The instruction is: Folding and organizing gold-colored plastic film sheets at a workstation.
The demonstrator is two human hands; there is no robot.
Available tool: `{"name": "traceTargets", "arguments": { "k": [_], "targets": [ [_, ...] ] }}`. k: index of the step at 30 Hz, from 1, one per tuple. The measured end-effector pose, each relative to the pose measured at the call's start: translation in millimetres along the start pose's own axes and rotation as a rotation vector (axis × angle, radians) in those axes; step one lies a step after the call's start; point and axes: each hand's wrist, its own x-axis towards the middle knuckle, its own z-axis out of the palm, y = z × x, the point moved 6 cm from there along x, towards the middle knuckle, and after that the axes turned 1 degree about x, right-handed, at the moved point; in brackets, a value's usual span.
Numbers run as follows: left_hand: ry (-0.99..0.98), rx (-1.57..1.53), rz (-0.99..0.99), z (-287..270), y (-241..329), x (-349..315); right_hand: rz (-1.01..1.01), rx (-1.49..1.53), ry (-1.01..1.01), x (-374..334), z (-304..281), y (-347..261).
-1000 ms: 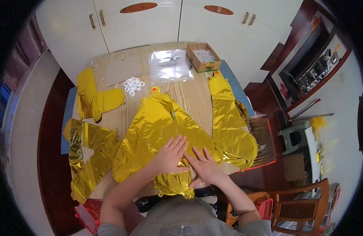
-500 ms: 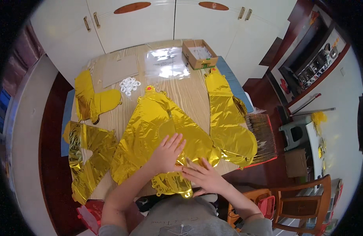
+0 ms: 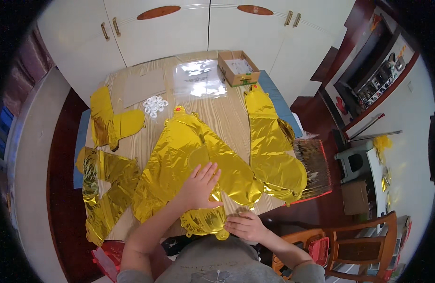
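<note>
A large flat gold foil balloon [image 3: 179, 146] lies across the middle of the table, its folds reaching the near edge. My left hand [image 3: 198, 187] rests flat on its lower middle, fingers stretched out and spread. At the near end of the same balloon, my right hand [image 3: 248, 226] has its fingers curled in against the right side of the foil, close to a small tab; the fingertips are partly hidden. More flat gold foil balloons lie around it: an L-shaped one [image 3: 100, 123] at far left, a letter-like one [image 3: 109, 188] at near left, and a long one [image 3: 269, 137] on the right.
At the back are a cardboard box [image 3: 238, 70], clear plastic bags [image 3: 198, 78] and a grey card sheet [image 3: 144, 88]. White ribbon rolls [image 3: 155, 104] sit beside the card. A wooden chair [image 3: 359, 250] stands near right, white cabinets [image 3: 165, 33] behind the table.
My right hand has moved down toward the near edge, its outstretched fingers now curled at the foil's side. My left hand has stayed flat in place.
</note>
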Motion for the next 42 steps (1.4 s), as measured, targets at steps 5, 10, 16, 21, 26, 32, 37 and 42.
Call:
{"name": "traceTargets", "arguments": {
  "k": [5, 10, 16, 21, 26, 32, 37, 42],
  "targets": [
    [-0.019, 0.041, -0.006, -1, 2, 0, 0.131, 0.144, 0.075, 13, -17, 11],
    [-0.01, 0.015, -0.008, 3, -1, -3, 0.609, -0.198, 0.13, 23, -33, 76],
    [0.017, -0.029, -0.05, -10, -5, -3, 0.943, -0.407, 0.101, -9, -46, 86],
    [0.033, 0.065, -0.072, -9, -12, -11, 1.059, -0.342, 0.116, -19, -32, 78],
    [0.03, 0.09, -0.057, -3, -11, -15, 1.089, -0.299, 0.143, -19, -25, 77],
    [0.03, 0.088, -0.048, -2, -13, -15, 1.07, -0.303, 0.15, -19, -20, 76],
    [0.028, 0.095, -0.054, -2, -17, -17, 1.044, -0.241, 0.24, -21, -16, 80],
    [0.015, 0.08, -0.055, -3, -18, -20, 1.124, -0.022, 0.367, -19, -20, 82]
  ]
}}
